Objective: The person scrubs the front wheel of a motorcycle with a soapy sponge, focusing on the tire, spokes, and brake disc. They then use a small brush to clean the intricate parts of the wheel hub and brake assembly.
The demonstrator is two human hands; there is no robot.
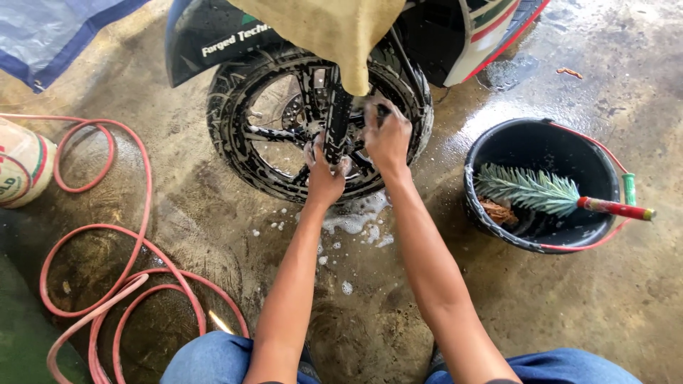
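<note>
A black motorcycle wheel [242,135] with a soapy tyre and dark spokes stands upright at the top centre. My left hand [324,174] is wrapped around the lower part of the black fork leg [337,114], foam on its fingers. My right hand [386,135] presses on the spokes and rim just right of that fork leg, fingers curled; whether it holds a sponge is hidden. A tan cloth [334,35] hangs over the top of the wheel. White suds [356,217] lie on the wet floor below the wheel.
A black bucket [475,206] at the right holds a green bristle brush [530,188] with a red handle. A red hose [107,284] loops across the wet concrete at the left. A sack [18,163] sits at the far left, a blue tarp [50,32] top left.
</note>
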